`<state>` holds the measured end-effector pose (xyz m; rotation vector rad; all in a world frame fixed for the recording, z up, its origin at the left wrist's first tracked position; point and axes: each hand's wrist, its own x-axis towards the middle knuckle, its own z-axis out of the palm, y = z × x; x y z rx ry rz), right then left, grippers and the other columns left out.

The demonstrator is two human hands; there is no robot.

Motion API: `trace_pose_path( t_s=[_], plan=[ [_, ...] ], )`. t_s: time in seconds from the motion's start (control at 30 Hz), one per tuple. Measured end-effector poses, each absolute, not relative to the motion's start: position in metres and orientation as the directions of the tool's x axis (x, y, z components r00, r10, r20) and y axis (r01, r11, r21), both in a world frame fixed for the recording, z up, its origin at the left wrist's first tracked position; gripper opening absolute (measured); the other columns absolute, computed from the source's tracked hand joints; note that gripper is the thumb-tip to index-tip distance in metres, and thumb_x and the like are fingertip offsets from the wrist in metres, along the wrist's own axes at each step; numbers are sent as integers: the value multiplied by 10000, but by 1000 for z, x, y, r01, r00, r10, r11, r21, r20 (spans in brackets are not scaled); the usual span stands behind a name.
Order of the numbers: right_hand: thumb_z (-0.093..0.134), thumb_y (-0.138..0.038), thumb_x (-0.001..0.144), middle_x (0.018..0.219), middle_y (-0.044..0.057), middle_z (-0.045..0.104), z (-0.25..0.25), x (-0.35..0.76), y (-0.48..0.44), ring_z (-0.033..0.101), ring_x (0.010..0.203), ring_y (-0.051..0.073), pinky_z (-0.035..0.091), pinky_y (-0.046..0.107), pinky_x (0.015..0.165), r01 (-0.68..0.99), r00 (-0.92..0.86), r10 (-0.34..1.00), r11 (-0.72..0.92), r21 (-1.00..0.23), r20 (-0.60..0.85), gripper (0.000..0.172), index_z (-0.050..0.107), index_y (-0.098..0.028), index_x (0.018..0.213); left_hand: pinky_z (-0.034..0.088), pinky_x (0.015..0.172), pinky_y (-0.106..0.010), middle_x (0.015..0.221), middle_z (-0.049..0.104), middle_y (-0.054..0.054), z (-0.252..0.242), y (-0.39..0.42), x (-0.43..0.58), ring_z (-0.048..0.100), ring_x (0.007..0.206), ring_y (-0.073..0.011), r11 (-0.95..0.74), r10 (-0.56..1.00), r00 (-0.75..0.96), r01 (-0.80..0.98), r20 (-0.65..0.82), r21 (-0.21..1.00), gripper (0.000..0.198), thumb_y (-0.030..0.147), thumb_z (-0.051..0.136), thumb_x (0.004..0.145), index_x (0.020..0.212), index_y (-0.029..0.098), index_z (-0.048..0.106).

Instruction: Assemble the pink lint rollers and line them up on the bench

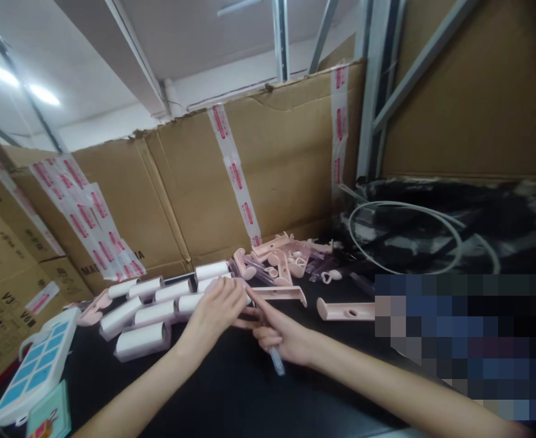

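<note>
My right hand is closed around a clear plastic stick-shaped handle, whose lower end points down toward the table. Touching or almost touching it, my left hand has its fingers curled together at the handle's upper end; whatever lies in them is hidden. Just left of my hands sit several white rolls in clear plastic sleeves. Behind my fingers lies a pink plastic bracket. Further back is a pile of pink plastic parts mixed with clear purplish handles.
Another pink bracket lies on the black table at right, beside a blurred-out area. A white case with blue panels and a teal card are at left. Cardboard walls enclose the back; a white cable loop rests on black plastic.
</note>
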<state>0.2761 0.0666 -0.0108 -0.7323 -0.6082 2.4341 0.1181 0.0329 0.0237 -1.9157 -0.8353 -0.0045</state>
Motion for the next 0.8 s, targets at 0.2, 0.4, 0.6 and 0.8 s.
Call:
trace_pose_path(
  t_s=[0.2, 0.4, 0.6, 0.8],
  plan=[
    [406, -571, 879, 586, -23, 544, -17, 277, 73, 178, 288, -19, 147, 99, 252, -406, -744, 596, -763, -503, -301, 443, 421, -163, 709, 380, 996, -349, 1158, 560, -76, 34, 30, 121, 511, 1110, -201, -255, 514, 816, 441, 266, -861, 397, 105, 456, 842, 1232, 168, 483],
    [462, -538, 872, 423, -113, 305, -20, 274, 74, 188, 286, -3, 141, 91, 263, -404, -701, 638, -724, -559, -319, 446, 352, -180, 629, 383, 922, -300, 1227, 548, -73, 28, 25, 106, 473, 1172, -182, -351, 480, 817, 511, 318, -784, 353, 60, 383, 878, 1191, 172, 502],
    [476, -472, 892, 444, -115, 333, -24, 268, 74, 169, 295, 0, 148, 83, 251, -328, -648, 687, -641, -694, -328, 353, 422, -178, 704, 376, 925, -290, 1233, 556, -51, 19, 24, 95, 455, 1192, -160, -344, 539, 759, 594, 364, -728, 400, 76, 391, 887, 1256, 214, 460],
    [545, -384, 867, 481, -94, 399, -26, 270, 74, 162, 311, -13, 135, 74, 247, -229, -600, 740, -524, -820, -305, 257, 496, -152, 770, 352, 925, -347, 1192, 583, -78, 23, 22, 83, 494, 1143, -207, -220, 578, 591, 777, 563, -590, 391, 80, 409, 869, 1222, 223, 497]
  ],
)
